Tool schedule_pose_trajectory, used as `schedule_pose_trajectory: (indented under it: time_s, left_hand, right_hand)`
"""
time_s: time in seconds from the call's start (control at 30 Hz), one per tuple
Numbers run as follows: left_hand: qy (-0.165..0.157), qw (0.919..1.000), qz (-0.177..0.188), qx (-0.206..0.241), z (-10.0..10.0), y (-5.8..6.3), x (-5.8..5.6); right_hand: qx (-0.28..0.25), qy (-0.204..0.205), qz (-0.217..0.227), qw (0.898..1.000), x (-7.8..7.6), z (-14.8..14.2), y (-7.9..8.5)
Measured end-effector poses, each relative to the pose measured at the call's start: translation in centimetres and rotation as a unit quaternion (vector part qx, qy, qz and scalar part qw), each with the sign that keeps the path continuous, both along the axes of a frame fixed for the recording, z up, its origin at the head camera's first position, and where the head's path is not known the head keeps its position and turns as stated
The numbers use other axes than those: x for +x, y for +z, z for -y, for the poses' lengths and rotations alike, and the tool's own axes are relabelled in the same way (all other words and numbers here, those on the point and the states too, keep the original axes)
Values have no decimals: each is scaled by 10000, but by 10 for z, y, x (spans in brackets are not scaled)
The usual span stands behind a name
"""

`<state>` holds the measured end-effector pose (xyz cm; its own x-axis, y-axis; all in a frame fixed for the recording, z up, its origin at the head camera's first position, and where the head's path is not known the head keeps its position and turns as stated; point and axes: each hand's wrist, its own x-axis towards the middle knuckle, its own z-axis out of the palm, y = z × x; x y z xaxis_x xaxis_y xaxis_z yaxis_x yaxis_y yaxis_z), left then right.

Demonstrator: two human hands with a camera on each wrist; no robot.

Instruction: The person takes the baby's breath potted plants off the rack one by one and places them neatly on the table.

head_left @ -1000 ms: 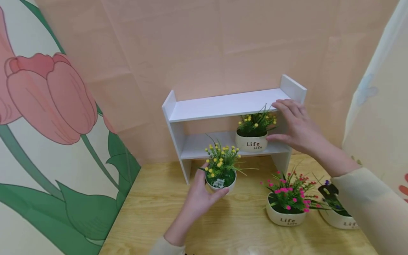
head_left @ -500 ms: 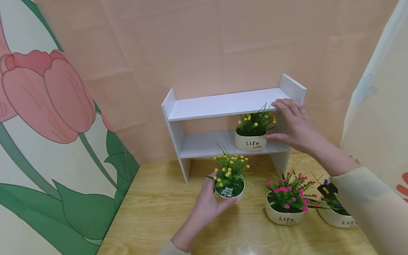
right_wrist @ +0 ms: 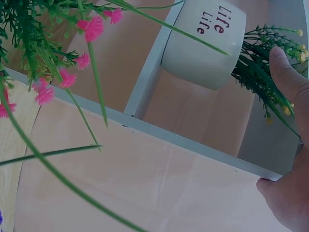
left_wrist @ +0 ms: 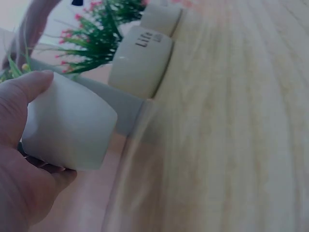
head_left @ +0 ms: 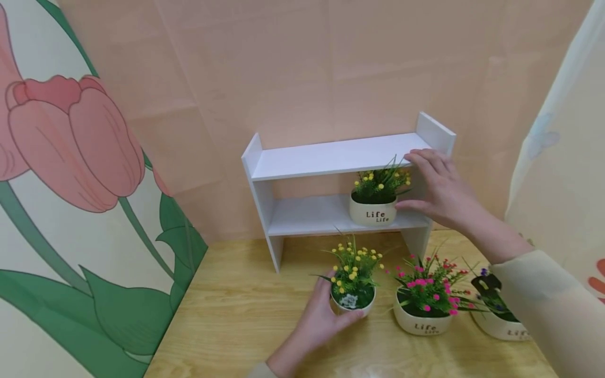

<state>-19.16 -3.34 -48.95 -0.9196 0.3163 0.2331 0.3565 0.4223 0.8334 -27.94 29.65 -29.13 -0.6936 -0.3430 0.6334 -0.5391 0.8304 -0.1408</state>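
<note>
My left hand grips a small white pot of yellow artificial flowers, fingers and thumb round its sides. In the left wrist view the white pot tilts, held off the wooden table. My right hand rests at the upper right front of the white two-tier shelf, fingers extended onto the top board. Its thumb points toward the flowers of a second yellow-flowered pot, marked "Life", standing on the lower board. Part of my right fingers is hidden in the right wrist view.
A "Life" pot with pink flowers stands on the table right of the held pot. Farther right, a pot with purple flowers is partly covered by my right sleeve. Pink cloth hangs behind the shelf.
My left hand has carried the yellow-flowered pot rightward and toward me, away from the shelf front and closer to the pink-flowered pot. My right hand keeps its place at the shelf.
</note>
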Motion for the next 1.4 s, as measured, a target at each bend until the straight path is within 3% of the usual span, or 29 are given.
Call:
schedule_pose_trajectory:
  time_s: [0.33,0.63,1.4]
  left_hand:
    - [28,10000,30,-62,-6,-15,1]
    - [-153,9998,-88,-28,-11,-24,-2]
    - [-244,9993,-130,-259,-10,-31,-5]
  right_hand:
    - [11,21,-30,10000,-1,0,0]
    - [38,148,-201,9997,-3,1,2]
    - [16,95,-180,9998,-3,0,-2]
